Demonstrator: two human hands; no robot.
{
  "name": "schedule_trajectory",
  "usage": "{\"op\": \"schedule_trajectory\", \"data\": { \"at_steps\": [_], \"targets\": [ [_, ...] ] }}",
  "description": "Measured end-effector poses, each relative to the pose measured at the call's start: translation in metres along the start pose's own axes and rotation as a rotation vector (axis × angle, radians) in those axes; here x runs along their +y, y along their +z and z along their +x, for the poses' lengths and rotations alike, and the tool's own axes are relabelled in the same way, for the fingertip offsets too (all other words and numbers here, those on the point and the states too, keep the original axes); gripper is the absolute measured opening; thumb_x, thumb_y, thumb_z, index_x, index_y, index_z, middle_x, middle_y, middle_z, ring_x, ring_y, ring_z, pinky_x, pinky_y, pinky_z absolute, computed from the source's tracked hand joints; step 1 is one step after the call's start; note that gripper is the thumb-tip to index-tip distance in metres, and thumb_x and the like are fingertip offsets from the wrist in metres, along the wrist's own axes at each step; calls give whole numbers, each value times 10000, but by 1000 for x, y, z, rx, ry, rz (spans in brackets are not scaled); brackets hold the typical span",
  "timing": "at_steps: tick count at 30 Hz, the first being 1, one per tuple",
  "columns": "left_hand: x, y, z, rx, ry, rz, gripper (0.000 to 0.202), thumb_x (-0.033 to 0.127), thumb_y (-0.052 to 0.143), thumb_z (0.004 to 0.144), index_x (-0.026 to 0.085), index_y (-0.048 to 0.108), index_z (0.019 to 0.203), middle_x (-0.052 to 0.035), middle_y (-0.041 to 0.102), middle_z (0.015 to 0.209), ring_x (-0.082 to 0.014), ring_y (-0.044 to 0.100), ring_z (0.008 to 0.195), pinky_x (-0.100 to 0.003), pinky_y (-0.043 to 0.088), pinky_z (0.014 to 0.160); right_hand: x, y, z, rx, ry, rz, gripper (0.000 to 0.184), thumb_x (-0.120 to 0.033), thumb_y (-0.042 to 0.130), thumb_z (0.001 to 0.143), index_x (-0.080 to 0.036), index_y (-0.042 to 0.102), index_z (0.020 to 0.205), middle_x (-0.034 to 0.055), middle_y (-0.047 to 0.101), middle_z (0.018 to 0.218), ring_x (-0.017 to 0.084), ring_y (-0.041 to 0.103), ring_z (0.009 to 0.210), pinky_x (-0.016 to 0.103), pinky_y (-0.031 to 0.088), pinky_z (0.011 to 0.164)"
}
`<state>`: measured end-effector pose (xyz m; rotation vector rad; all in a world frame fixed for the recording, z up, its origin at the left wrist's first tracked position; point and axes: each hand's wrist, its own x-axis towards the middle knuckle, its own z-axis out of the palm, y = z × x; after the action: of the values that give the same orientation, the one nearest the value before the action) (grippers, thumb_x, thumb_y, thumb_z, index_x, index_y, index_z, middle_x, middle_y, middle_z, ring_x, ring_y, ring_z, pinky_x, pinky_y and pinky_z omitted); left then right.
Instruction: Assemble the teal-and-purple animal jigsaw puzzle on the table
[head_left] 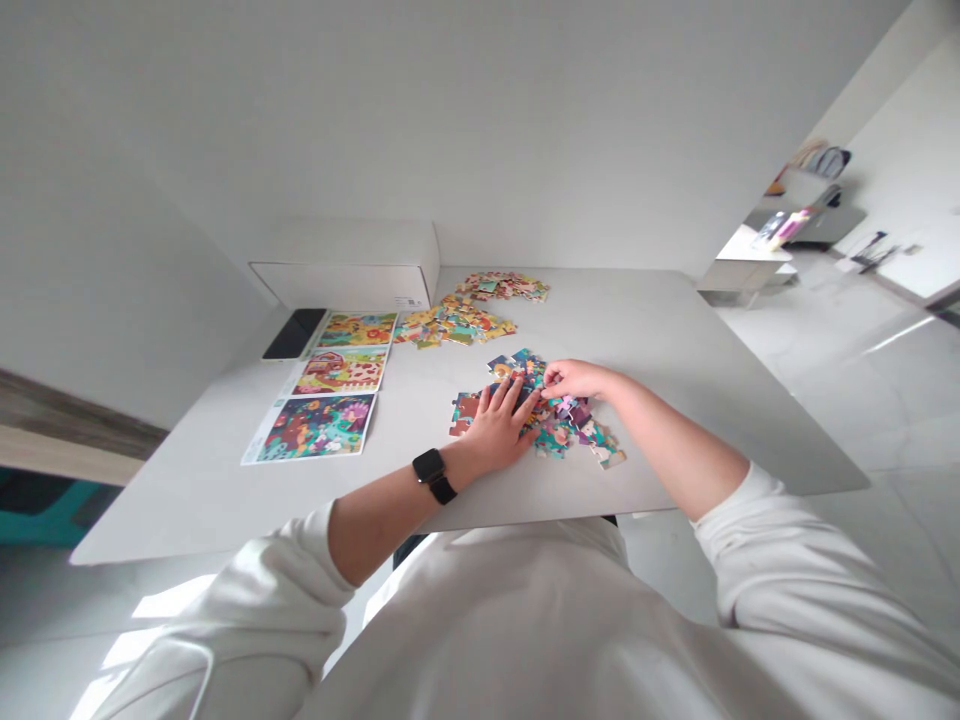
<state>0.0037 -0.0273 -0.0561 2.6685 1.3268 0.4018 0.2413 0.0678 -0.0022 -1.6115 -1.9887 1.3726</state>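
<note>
My left hand lies flat with fingers spread over dark, colourful jigsaw puzzle pieces near the front of the table. Part of the pieces is hidden under it. A brown and blue section of puzzle shows beside its wrist side. Just to the right, my right hand has its fingers pinched together at the pieces. Whatever is between those fingertips is too small to make out. Loose purple and teal pieces trail off to the lower right of it.
Two more piles of puzzle pieces, a yellow one and a pinkish one, lie farther back. On the left are three printed picture sheets, a dark-screened phone or tablet and a white box against the wall.
</note>
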Motion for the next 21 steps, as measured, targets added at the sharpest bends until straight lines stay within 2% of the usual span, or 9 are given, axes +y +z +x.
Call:
{"op": "schedule_trajectory", "data": {
  "at_steps": [4,8,14,16,18,21],
  "targets": [
    [-4,1,7,41,63,-110,728,539,521,1095,203,406,1731,-221,200,1842,-446,204,1701,-681,256,1340,1,-1,-4,-20,-44,72,299,-223,924,718,-192,669,871,-42,693,754,128,610,713,223,464,675],
    [-23,-13,4,82,36,-169,721,543,516,1095,238,380,1734,-201,296,1814,-425,255,1687,-692,278,1332,2,-9,-4,-45,-52,202,350,-226,943,717,-187,670,934,-31,706,776,122,635,714,213,479,670],
    [-75,-43,-32,129,-56,-136,696,458,537,1075,171,396,1693,-222,479,1697,-378,427,1605,-595,384,1319,11,-50,-9,40,-3,334,431,-284,1010,689,-181,665,925,-13,702,798,119,639,702,219,508,655],
    [-86,-47,-46,113,-65,-134,711,466,596,1040,188,421,1671,-209,543,1641,-370,506,1547,-585,429,1295,9,-55,-8,53,0,364,435,-300,1012,691,-184,666,928,-8,706,807,123,639,703,226,513,653],
    [-91,-48,-56,89,-63,-143,720,477,650,1003,191,461,1636,-203,597,1579,-372,563,1494,-579,457,1276,2,-48,-3,41,-29,369,434,-317,1009,693,-183,676,935,-4,713,818,126,637,709,228,509,651],
    [-89,-45,-60,80,-91,-155,750,477,689,980,156,463,1619,-218,616,1546,-381,586,1466,-574,471,1262,-18,-17,11,-32,-127,327,433,-355,999,700,-170,708,962,11,739,859,135,655,751,245,531,712]
  ]
}}
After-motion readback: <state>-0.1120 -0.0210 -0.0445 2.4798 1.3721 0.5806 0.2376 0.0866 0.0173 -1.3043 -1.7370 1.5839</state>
